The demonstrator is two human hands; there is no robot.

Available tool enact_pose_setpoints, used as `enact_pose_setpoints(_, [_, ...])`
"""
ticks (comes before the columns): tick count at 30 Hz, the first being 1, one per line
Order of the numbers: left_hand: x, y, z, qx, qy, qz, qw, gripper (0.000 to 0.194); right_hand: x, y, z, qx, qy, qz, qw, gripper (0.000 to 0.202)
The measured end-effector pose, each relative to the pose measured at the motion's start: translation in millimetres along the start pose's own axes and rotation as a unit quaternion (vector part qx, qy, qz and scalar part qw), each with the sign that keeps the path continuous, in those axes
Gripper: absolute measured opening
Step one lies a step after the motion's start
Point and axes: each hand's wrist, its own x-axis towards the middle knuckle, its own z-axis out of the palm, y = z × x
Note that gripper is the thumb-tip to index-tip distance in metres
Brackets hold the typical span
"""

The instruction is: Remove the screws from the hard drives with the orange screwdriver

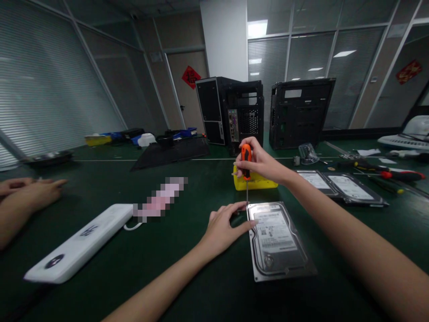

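Note:
A silver hard drive with a white label lies on the dark green table in front of me. My right hand is wrapped round the orange and black handle of a screwdriver, held upright. Its tip meets the drive's far left corner. My left hand holds the drive at its left edge, the thumb on the label side and the fingers by that same corner. Just behind the screwdriver shaft is a yellow tray, partly hidden by my right hand.
Two more hard drives lie at the right, near scattered tools. Computer cases stand at the back. A white power strip and a blurred-out item are on the left, with another person's hands at the far left edge.

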Motion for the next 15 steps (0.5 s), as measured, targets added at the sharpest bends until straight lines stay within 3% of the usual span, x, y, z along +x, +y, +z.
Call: enact_pose_setpoints(15, [-2.9, 1.1, -1.6, -0.006, 0.002, 0.0, 1.0, 0.06, -0.3, -1.1, 3.2, -0.031, -0.007, -0.009, 0.999, 0.035])
